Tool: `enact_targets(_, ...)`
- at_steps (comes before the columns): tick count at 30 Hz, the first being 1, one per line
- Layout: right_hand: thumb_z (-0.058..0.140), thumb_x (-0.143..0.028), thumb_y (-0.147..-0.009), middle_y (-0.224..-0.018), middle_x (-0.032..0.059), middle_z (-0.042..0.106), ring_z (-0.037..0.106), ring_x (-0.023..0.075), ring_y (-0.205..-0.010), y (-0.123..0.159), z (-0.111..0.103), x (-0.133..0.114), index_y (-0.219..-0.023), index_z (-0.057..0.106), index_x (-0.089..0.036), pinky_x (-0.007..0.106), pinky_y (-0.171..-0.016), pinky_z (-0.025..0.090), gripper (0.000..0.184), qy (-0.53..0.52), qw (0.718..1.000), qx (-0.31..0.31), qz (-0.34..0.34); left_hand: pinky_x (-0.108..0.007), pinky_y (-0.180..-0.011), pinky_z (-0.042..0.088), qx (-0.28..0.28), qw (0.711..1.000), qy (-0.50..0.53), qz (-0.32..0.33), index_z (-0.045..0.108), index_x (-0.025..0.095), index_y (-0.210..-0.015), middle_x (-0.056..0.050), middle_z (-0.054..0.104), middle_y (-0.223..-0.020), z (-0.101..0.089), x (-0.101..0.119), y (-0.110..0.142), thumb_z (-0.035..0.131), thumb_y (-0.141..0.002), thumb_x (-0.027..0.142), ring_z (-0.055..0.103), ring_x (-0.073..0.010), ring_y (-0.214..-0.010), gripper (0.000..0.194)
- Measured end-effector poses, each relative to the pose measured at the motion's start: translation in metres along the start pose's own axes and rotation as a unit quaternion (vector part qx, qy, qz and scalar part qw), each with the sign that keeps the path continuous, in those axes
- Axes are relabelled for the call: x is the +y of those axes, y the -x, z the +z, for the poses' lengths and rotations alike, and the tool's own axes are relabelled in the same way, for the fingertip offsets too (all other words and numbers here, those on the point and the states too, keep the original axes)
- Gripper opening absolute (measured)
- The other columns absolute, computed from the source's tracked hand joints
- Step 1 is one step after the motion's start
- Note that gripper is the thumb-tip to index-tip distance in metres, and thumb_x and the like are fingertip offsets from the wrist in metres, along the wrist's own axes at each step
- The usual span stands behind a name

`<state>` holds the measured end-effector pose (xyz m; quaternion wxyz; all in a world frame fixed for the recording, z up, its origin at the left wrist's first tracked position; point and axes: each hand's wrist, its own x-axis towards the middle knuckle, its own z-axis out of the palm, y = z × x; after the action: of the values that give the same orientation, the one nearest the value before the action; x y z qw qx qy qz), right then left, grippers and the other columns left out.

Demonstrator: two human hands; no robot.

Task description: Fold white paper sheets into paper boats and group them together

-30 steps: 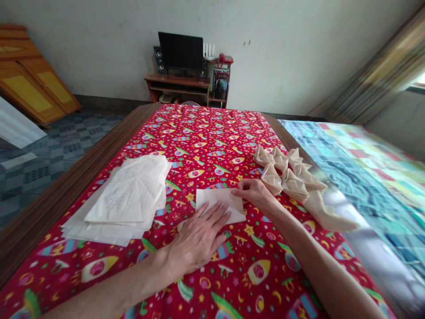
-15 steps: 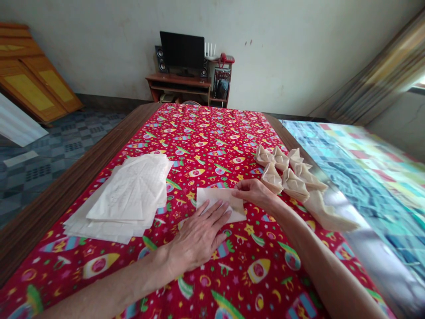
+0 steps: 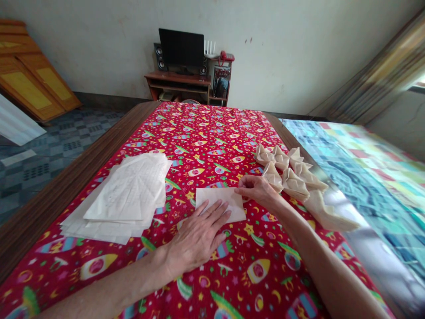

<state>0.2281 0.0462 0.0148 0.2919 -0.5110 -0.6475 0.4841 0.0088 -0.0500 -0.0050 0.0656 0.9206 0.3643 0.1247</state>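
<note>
A small folded sheet of white paper [image 3: 215, 194] lies on the red patterned cloth [image 3: 206, 146], directly before me. My left hand [image 3: 199, 235] rests flat on its lower part with the fingers stretched out, covering some of it. At the paper's upper right corner, my right hand [image 3: 256, 188] is closed in a pinch between thumb and forefinger. Just beyond that hand stand several folded paper boats [image 3: 294, 185], cream-coloured and grouped in rows. To the left lies a stack of loose, creased paper sheets [image 3: 124, 190].
The cloth covers a brown wooden table [image 3: 109, 148]. A bed with a patchwork cover [image 3: 361, 164] adjoins its right side. Beyond the far end, a small desk [image 3: 179, 80] carries a monitor [image 3: 181, 51] and a red telephone [image 3: 227, 56]. A wooden cabinet [image 3: 36, 75] stands far left.
My right hand has shifted very slightly to the right along the paper's upper corner. The left hand stays flat in the same place.
</note>
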Motion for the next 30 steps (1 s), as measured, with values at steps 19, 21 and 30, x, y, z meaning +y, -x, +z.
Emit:
enact_targets(19,0.037,-0.042,-0.096,-0.149,0.0157,0.027,0.022,0.0228,-0.140,0.061,0.028,0.032,-0.145,0.026,-0.011,0.046,-0.111,0.029,0.059,0.510,0.821,0.010,-0.254,-0.044,-0.114,0.021,-0.009,1.000,-0.008,0.019,0.032,0.029,-0.141,-0.005,0.029,-0.151,-0.004,-0.002,0.001,0.034,-0.098,0.034,0.022,-0.0213,-0.140,0.044)
enact_targets(21,0.035,-0.040,-0.097,-0.150,0.0148,0.027,0.022,0.0227,-0.139,0.058,0.023,0.033,-0.145,0.027,-0.011,0.046,-0.111,0.029,0.057,0.516,0.820,0.020,-0.246,-0.043,-0.114,0.022,-0.010,1.000,-0.009,0.021,0.031,0.031,-0.142,-0.005,0.031,-0.150,-0.006,-0.003,0.003,0.035,-0.098,0.034,0.024,-0.0219,-0.140,0.045)
enact_targets(30,0.030,-0.032,-0.098,-0.142,0.0130,0.042,0.037,0.0222,-0.133,0.076,0.028,0.017,-0.138,0.042,-0.013,0.042,-0.106,0.037,0.046,0.442,0.865,0.102,-0.213,-0.045,-0.111,0.025,-0.014,0.999,-0.025,0.019,0.032,0.032,-0.141,-0.003,0.028,-0.151,-0.004,-0.005,0.009,0.037,-0.097,0.033,0.025,-0.0244,-0.139,0.045)
